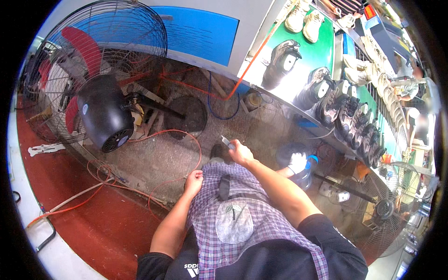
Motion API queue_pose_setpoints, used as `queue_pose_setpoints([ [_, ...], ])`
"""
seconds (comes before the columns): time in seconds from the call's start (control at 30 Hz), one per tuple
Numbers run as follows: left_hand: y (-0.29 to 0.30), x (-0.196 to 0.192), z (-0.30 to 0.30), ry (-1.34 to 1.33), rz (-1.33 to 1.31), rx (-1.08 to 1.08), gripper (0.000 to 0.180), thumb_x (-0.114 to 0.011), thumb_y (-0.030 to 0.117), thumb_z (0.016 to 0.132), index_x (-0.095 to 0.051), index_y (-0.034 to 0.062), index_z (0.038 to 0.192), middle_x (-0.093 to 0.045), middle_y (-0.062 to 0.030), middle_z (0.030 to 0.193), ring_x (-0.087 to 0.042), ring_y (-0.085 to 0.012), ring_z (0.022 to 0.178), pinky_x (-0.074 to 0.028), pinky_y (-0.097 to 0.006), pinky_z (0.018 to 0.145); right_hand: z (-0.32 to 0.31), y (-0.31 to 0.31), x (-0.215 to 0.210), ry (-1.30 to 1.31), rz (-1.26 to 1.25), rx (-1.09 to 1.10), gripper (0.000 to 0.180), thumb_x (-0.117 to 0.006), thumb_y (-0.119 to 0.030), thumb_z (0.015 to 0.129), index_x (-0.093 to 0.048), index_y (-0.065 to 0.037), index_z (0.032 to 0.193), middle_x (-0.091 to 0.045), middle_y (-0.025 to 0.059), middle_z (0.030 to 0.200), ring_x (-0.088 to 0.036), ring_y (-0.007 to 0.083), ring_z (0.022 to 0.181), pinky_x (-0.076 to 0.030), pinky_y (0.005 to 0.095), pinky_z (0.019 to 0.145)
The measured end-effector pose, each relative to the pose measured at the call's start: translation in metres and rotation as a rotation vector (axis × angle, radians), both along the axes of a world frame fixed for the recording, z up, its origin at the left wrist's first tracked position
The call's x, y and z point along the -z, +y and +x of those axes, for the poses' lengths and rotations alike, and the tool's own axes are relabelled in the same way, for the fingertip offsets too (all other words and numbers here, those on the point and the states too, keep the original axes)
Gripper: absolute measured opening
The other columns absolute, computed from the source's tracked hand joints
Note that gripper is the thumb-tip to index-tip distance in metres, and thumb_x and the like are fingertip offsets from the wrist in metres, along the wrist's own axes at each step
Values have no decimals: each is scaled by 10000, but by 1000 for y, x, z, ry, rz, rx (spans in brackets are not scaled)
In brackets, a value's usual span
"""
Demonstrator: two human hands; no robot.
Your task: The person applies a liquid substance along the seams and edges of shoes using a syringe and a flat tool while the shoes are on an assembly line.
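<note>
My right hand [241, 153] is closed around a small pale tool [227, 142] with a narrow tip, held out in front of my body; its exact kind is too small to tell. Beside the left edge of my checked apron [219, 186], my left hand [193, 182] has its fingers curled in. Whatever may be inside that hand is hidden.
A large floor fan [105, 112] stands at the left, with orange hoses [175, 132] across the floor. Shoes [322, 88] line a green conveyor [322, 49] at the right. Beyond my right forearm, a white-gloved hand [297, 162] appears by a blue jug [304, 178], near another fan [385, 207].
</note>
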State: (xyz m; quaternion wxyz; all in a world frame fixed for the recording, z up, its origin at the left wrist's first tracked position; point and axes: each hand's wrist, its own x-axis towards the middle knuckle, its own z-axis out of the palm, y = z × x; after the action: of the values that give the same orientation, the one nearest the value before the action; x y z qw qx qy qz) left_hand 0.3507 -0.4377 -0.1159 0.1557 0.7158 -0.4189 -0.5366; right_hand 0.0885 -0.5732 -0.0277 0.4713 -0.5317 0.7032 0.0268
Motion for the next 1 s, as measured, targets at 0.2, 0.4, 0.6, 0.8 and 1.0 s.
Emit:
queue_pose_setpoints([
  [0.2,-12,-21,-5,9,16,-23,255,-645,113,910,-696,38,1149,-737,-99,985,-694,-177,840,-552,-322,770,-16,12,46,-187,-42,28,577,-668,-385,913,-526,-133,1412,-679,202,1243,-639,363,1187,-499,448,1008],
  [0.4,-4,-4,2,78,39,-105,254,-642,100,904,-697,34,1143,-737,-87,942,-688,-163,801,-557,-317,737,-20,-8,20,-140,24,-97,546,-649,-361,923,-550,-108,1396,-668,196,1277,-630,361,1208,-491,439,1027],
  [0.6,-3,6,6,31,-22,-99,251,-660,126,898,-710,28,1124,-750,-116,995,-709,-207,910,-549,-337,846,-5,-30,38,-368,-160,20,496,-632,-238,941,-530,-84,1402,-708,174,1147,-692,296,1048,-540,388,890],
  [0.8,-28,-26,5,90,-70,-153,243,-692,183,900,-726,17,1075,-743,-119,972,-698,-198,914,-538,-334,845,23,-77,-36,-599,-33,142,483,-605,-168,941,-513,-69,1404,-674,46,959,-614,115,792,-504,282,673],
  [1.0,-26,2,5,139,-88,-202,236,-703,221,919,-723,10,1023,-738,-81,906,-681,-151,853,-533,-304,797,59,-113,-58,-505,-193,-74,488,-640,-228,937,-533,-79,1390,-701,115,982,-671,191,874,-534,343,794],
])
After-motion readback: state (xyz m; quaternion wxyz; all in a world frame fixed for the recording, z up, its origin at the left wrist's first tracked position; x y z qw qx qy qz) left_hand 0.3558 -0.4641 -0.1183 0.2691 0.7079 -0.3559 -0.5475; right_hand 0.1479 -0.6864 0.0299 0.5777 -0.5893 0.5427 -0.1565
